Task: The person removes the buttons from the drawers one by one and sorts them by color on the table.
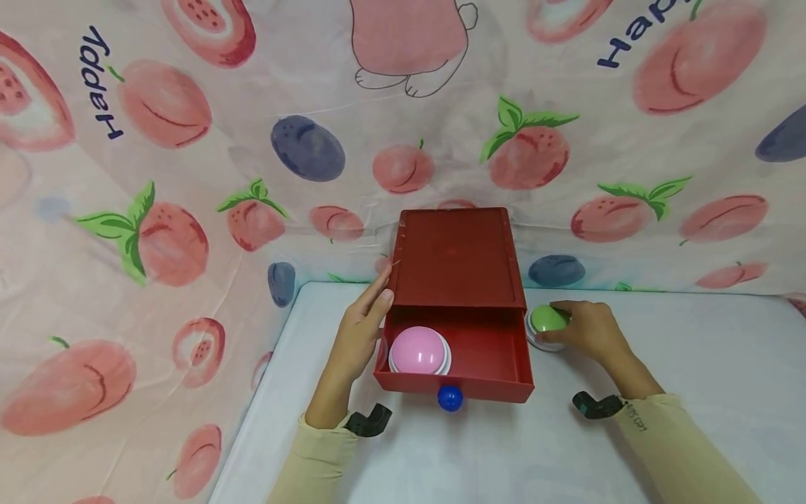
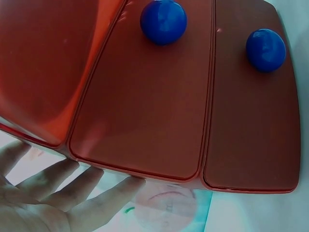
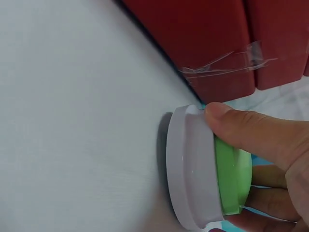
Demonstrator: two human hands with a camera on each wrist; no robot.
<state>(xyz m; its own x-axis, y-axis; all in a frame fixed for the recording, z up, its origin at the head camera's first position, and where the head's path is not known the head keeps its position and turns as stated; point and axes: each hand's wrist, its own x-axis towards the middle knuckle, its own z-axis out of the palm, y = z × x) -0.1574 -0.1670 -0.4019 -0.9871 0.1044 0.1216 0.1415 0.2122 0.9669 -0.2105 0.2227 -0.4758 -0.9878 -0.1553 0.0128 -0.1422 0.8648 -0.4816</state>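
Observation:
A red drawer unit (image 1: 455, 259) stands on the white table, its top drawer (image 1: 488, 350) pulled out. Inside the drawer, at its left, lies a pink domed button with a white base (image 1: 418, 351). My left hand (image 1: 357, 334) rests against the unit's left side; in the left wrist view its fingers (image 2: 104, 203) lie extended along the edge. To the right of the unit, my right hand (image 1: 590, 330) grips a green domed button with a white base (image 1: 546, 319). In the right wrist view the thumb (image 3: 251, 126) is on the near side of this button (image 3: 198, 169), with fingers behind.
Blue ball knobs (image 2: 265, 50) stick out from the drawer fronts, one on the open drawer (image 1: 450, 398). A fruit-print cloth (image 1: 352, 140) hangs behind the table (image 1: 478, 455) and down its left side. Clear tape (image 3: 227, 67) crosses the unit's right side.

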